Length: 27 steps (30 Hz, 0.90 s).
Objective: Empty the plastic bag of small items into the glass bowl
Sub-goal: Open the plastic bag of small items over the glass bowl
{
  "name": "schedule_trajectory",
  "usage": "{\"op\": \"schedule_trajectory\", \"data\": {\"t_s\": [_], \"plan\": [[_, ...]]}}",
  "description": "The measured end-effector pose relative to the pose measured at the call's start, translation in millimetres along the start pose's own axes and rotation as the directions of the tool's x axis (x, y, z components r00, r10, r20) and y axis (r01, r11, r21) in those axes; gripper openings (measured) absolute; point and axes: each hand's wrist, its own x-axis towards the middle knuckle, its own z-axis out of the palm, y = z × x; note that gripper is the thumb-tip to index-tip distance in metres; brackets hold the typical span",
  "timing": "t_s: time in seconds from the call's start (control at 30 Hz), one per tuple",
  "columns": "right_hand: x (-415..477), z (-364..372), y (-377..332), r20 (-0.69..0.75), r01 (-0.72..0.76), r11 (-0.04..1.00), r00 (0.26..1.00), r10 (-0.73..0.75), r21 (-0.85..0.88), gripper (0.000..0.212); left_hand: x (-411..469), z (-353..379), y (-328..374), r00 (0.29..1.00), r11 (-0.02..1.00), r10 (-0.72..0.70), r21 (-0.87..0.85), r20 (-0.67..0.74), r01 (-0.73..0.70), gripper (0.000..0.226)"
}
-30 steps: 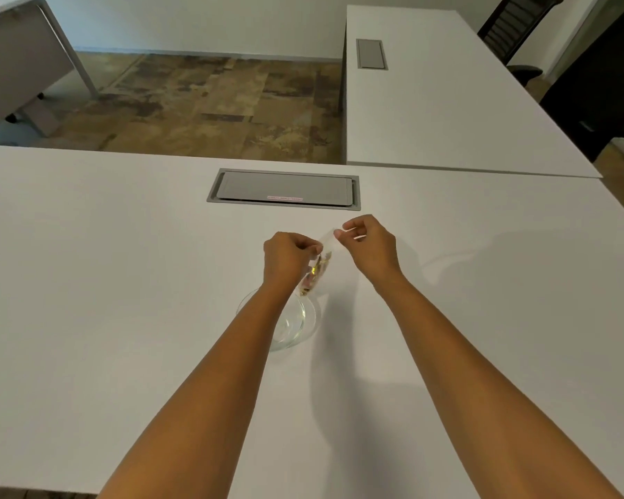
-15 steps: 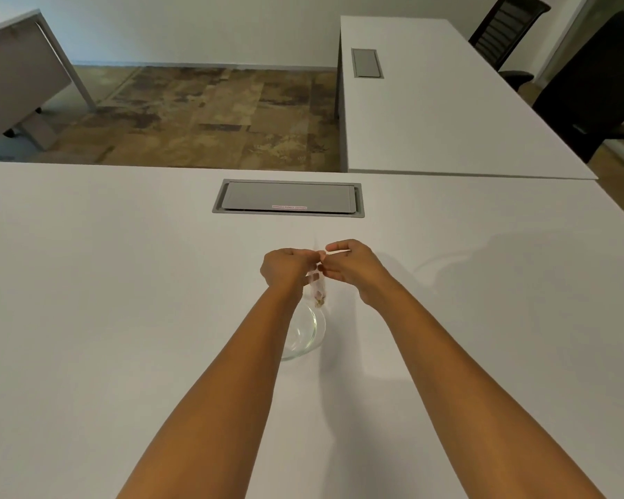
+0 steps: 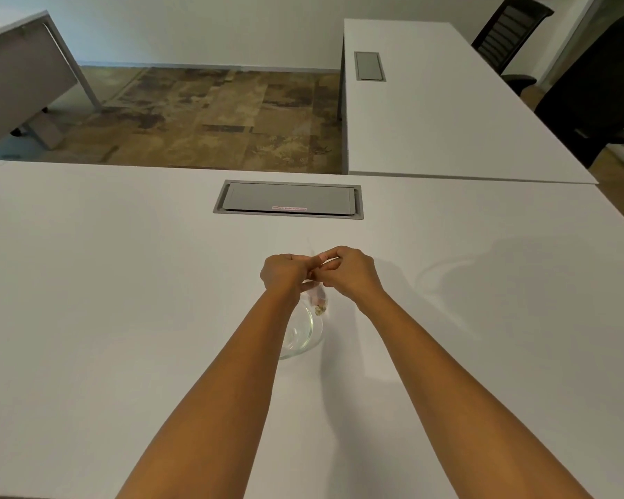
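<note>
Office room, patterned brown floor, large white desk in the foreground. Small clear plastic bag hangs in the air between both hands, a clump of small tan items in its bottom corner. Bag sits just above the far rim of the clear round glass bowl, which stands on the desk under the left forearm. Left hand and right hand are together, fingertips touching, each pinching the bag's top edge. Bowl contents: can't tell. Beyond the hands, a grey rectangular cable hatch set flush in the desk. Second white desk far right, black office chairs beside it.
</note>
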Motion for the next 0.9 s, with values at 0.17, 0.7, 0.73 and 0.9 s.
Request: {"op": "schedule_trajectory", "data": {"t_s": [0.17,0.7,0.73,0.9], "plan": [[-2.5,1.2,4.7,-0.030,0.016,0.999,0.999,-0.017,-0.040,0.028,-2.0,-0.9,-5.6,1.000,0.999,-0.016,-0.048,0.026,0.018,0.012],[-4.7,-4.6,-7.9,-0.140,0.010,0.999,0.990,-0.016,-0.040,0.016,-13.1,-1.5,3.6,0.999,0.998,0.027,-0.049,-0.028,-0.028,0.008],[-4.2,-4.7,-9.1,-0.152,0.008,1.000,0.988,-0.012,-0.028,0.017,-13.8,-0.6,4.7,0.999,0.999,0.042,-0.032,-0.032,-0.043,0.008],[-2.9,-1.5,-12.3,-0.202,-0.019,0.999,0.979,0.010,-0.043,0.019,-15.1,4.3,10.7,0.993,0.993,0.111,0.047,-0.047,-0.109,0.012]]}}
